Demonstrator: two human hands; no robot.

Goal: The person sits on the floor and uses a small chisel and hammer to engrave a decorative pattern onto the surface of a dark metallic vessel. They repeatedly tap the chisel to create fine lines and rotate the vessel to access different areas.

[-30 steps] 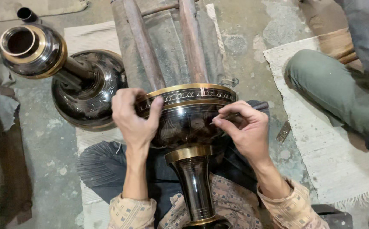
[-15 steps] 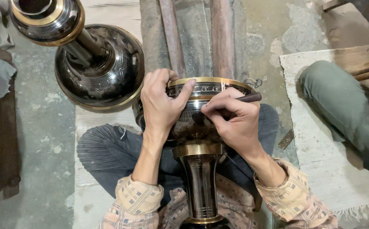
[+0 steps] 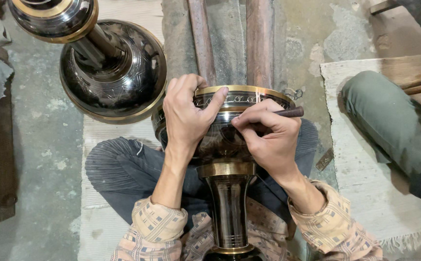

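A dark metal vase [image 3: 228,193] with brass bands lies across my lap, its wide mouth pointing away from me. My left hand [image 3: 188,116] grips the vase's upper body, fingers curled over the gold rim. My right hand [image 3: 267,137] holds a thin dark engraving tool [image 3: 290,112] like a pen, its tip pressed to the vase's dark surface just below the patterned band. Both sleeves are a checked peach cloth.
A second, similar dark vase [image 3: 109,67] lies on the floor at upper left. Two wooden bars [image 3: 259,43] run away from me past the rim. Another person's knee in green trousers [image 3: 382,116] rests on a pale mat [image 3: 365,193] to the right.
My view has drawn nearer and shifted left over the vase. My left hand has slid up onto the rim, and my right hand has settled with the tool against the vase's body.
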